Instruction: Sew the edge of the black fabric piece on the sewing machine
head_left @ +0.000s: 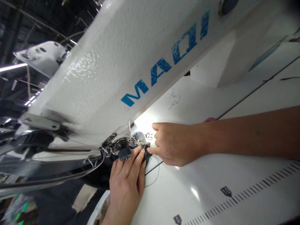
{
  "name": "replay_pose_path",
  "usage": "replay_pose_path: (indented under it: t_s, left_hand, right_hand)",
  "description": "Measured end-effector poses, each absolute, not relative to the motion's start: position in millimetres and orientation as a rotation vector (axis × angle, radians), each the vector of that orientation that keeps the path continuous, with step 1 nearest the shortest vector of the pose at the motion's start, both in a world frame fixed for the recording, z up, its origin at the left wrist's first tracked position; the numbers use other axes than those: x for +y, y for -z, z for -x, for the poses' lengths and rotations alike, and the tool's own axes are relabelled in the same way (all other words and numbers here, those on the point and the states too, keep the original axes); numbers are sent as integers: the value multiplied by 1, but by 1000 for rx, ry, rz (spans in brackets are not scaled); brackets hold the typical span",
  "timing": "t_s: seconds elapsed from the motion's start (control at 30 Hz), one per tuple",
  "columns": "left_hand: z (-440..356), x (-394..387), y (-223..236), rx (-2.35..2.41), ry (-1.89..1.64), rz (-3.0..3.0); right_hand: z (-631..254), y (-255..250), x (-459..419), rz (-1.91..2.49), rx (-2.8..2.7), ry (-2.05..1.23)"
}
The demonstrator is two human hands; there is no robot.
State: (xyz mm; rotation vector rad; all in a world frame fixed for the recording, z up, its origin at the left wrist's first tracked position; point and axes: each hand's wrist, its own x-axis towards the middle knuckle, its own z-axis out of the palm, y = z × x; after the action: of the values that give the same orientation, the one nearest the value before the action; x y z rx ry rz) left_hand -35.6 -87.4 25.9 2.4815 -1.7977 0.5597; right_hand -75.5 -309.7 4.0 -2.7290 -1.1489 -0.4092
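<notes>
"Where is the dark cloth (147, 158)?"

"It's a small bit, low down by the needle end of the big white sewing machine (98, 72)."

"What does the left hand (127, 184) do?"

"Its fingers lie close together on the cloth, just beside the black knob (125, 153). I can't tell if its thumb pinches."

"And the right hand (180, 143)?"

"One finger pokes out to the cloth's edge; the others curl in. I can't see a pinch there either."

"So which step is this?"

"I think the cloth is being lined up. The next move calls for flat cloth and fingertips away from the needle."

"What else is near?"

"A thin thread (158, 172) curls over the white surface (173, 190), and ruler marks (234, 199) are farther out."
</notes>
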Motion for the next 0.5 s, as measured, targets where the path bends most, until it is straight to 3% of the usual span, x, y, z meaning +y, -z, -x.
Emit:
replay_pose_path:
  t_s: [0.5]
  left_hand:
    - [35,-83,-28,-1959,-562,-2430]
  right_hand:
    - [77,-6,-311,2764,-1079,437]
